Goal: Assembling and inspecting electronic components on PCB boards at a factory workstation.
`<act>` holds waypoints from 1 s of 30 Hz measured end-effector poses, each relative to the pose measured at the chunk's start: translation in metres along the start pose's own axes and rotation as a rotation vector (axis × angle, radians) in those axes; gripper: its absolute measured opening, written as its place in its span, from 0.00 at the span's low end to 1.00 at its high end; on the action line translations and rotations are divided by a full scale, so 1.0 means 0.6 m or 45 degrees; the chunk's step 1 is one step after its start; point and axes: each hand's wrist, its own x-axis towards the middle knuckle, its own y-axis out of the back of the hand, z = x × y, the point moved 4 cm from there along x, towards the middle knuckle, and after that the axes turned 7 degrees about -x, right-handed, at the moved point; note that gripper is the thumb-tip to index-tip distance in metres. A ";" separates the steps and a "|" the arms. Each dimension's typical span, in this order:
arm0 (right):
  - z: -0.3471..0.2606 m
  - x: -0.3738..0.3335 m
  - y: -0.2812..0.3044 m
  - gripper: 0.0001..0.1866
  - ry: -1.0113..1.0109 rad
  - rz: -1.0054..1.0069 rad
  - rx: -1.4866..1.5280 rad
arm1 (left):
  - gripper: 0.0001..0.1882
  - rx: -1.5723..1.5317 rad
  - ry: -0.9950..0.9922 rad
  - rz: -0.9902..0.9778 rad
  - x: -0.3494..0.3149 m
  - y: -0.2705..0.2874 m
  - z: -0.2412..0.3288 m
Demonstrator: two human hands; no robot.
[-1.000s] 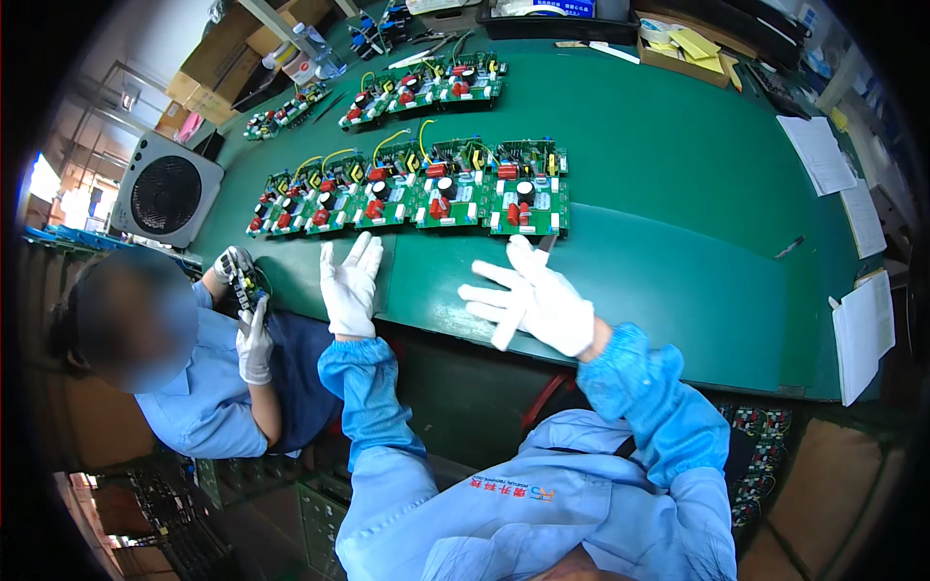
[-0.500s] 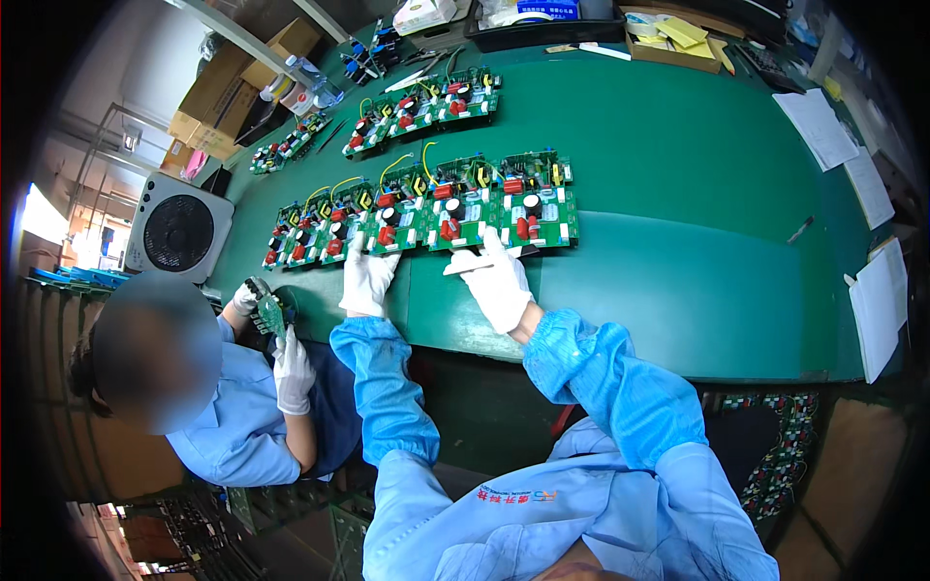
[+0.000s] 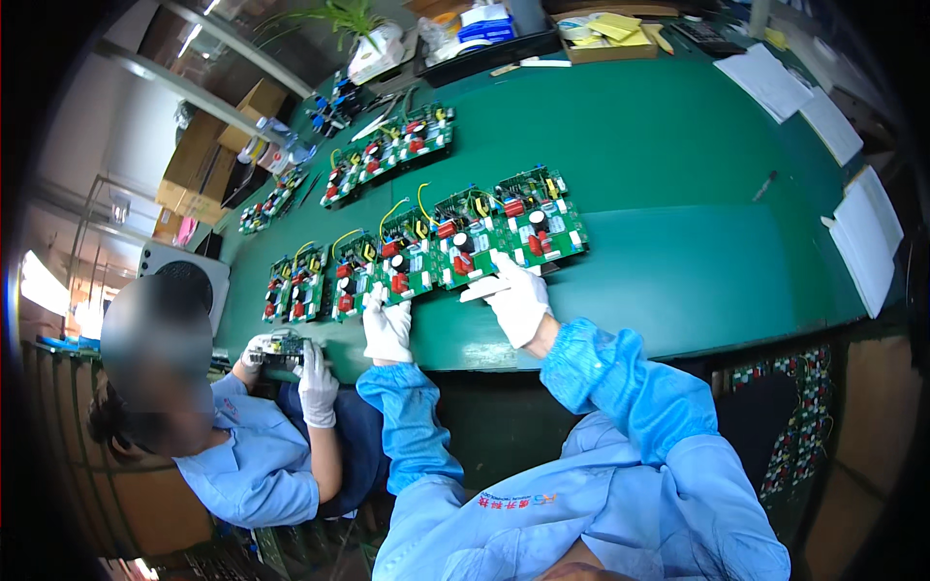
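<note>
A row of several green circuit boards (image 3: 417, 279) lies on the green table, carrying red and black round parts, white connectors and yellow wires. My left hand (image 3: 387, 329), in a white glove, is closed at the front edge of a board in the middle of the row. Its fingertips are partly hidden against the board. In my gloved right hand (image 3: 520, 308) is a slim pale tool (image 3: 479, 290) with a dark far end; its exact kind does not show. The fingers of that hand touch the front edge near the right-end boards.
Left of me a co-worker holds a circuit board (image 3: 281, 349) in gloved hands. Behind my row stand more boards (image 3: 378, 165). A black tray (image 3: 542, 46), a box of yellow notes (image 3: 620, 48) and papers (image 3: 765, 82) line the far edge. A fan (image 3: 208, 281) stands at left.
A gap has opened between the two leftmost boards and the others, which my hands still touch. The view has shifted. The co-worker's board has been turned flatter.
</note>
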 end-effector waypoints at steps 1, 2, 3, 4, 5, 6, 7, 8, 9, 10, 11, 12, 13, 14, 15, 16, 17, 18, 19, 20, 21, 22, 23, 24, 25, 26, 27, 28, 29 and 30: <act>-0.002 -0.013 0.014 0.20 -0.150 0.001 0.276 | 0.11 -0.063 -0.004 -0.001 -0.018 0.006 -0.021; 0.007 0.000 0.013 0.21 -0.082 -0.031 0.274 | 0.11 -0.060 -0.040 0.032 -0.008 0.004 -0.020; 0.021 0.014 0.007 0.23 -0.019 -0.056 0.266 | 0.10 -0.106 0.019 0.010 0.010 0.011 -0.016; 0.016 0.038 -0.030 0.23 0.202 -0.045 -0.035 | 0.10 -0.106 0.039 -0.036 0.036 -0.024 0.017; -0.002 0.066 -0.067 0.23 0.403 -0.024 -0.362 | 0.10 -0.120 0.067 -0.083 0.071 -0.051 0.039; -0.004 0.099 -0.117 0.22 0.281 0.044 -0.419 | 0.12 -0.165 0.121 -0.157 0.137 0.009 0.083; -0.002 0.132 -0.143 0.21 0.350 0.080 -0.266 | 0.15 -0.228 0.169 -0.220 0.191 0.068 0.105; 0.005 0.161 -0.125 0.21 0.459 0.078 -0.454 | 0.13 0.093 0.090 -0.187 0.207 0.058 0.080; 0.007 0.174 -0.094 0.22 0.551 0.058 -0.638 | 0.10 0.422 -0.004 -0.171 0.201 0.022 0.060; -0.006 0.167 -0.054 0.22 0.343 0.087 -0.335 | 0.07 0.152 0.009 -0.113 0.184 0.002 0.020; -0.022 0.143 -0.017 0.22 0.152 0.125 -0.012 | 0.04 -0.105 0.024 -0.030 0.152 -0.023 -0.026; -0.031 0.149 0.024 0.14 0.184 0.291 0.204 | 0.00 -0.086 0.048 0.004 0.145 -0.072 -0.071; -0.040 0.147 0.043 0.14 0.091 0.349 0.425 | 0.02 -0.015 0.006 -0.084 0.147 -0.083 -0.089; -0.038 0.153 0.070 0.14 0.169 0.364 0.441 | 0.02 -0.009 0.030 -0.089 0.152 -0.107 -0.115; -0.033 0.159 0.093 0.15 0.241 0.369 0.453 | 0.03 -0.005 0.045 -0.086 0.159 -0.126 -0.138; -0.039 0.163 0.096 0.15 0.249 0.381 0.537 | 0.03 0.004 0.046 -0.088 0.169 -0.127 -0.145; -0.046 0.168 0.095 0.14 0.251 0.383 0.621 | 0.05 0.026 0.045 -0.104 0.180 -0.123 -0.145; -0.045 0.177 0.091 0.19 0.293 0.327 0.659 | 0.06 0.047 0.036 -0.115 0.194 -0.118 -0.138; -0.044 0.179 0.082 0.15 0.239 0.477 0.640 | 0.06 0.045 0.019 -0.092 0.198 -0.102 -0.137; -0.047 0.179 0.074 0.13 0.142 0.488 0.635 | 0.05 0.043 0.078 -0.109 0.208 -0.106 -0.137; -0.049 0.177 0.066 0.13 0.044 0.495 0.630 | 0.05 0.039 0.132 -0.126 0.219 -0.111 -0.134; -0.039 0.188 0.051 0.14 0.030 0.513 0.535 | 0.06 0.029 0.123 -0.167 0.231 -0.104 -0.121; -0.016 0.194 0.057 0.16 0.067 0.443 0.381 | 0.08 0.045 0.080 -0.130 0.231 -0.079 -0.116; 0.008 0.187 0.059 0.17 0.061 0.467 0.249 | 0.09 0.018 0.103 -0.122 0.226 -0.061 -0.115; 0.009 0.191 0.042 0.18 0.065 0.506 0.136 | 0.10 0.011 0.141 -0.126 0.237 -0.061 -0.094; 0.008 0.193 0.032 0.14 -0.015 0.447 -0.137 | 0.16 0.035 0.199 -0.126 0.253 -0.059 -0.080; 0.008 0.190 0.027 0.12 -0.089 0.391 -0.408 | 0.16 -0.001 0.229 -0.108 0.261 -0.060 -0.070; -0.016 0.176 0.032 0.14 0.247 0.425 -0.927 | 0.15 -0.004 0.254 -0.134 0.261 -0.056 -0.089; 0.004 0.167 0.041 0.14 0.099 0.527 0.076 | 0.15 0.009 0.278 -0.166 0.258 -0.058 -0.100; -0.004 0.144 0.063 0.14 0.204 0.562 -0.474 | 0.14 0.001 0.355 -0.211 0.248 -0.069 -0.120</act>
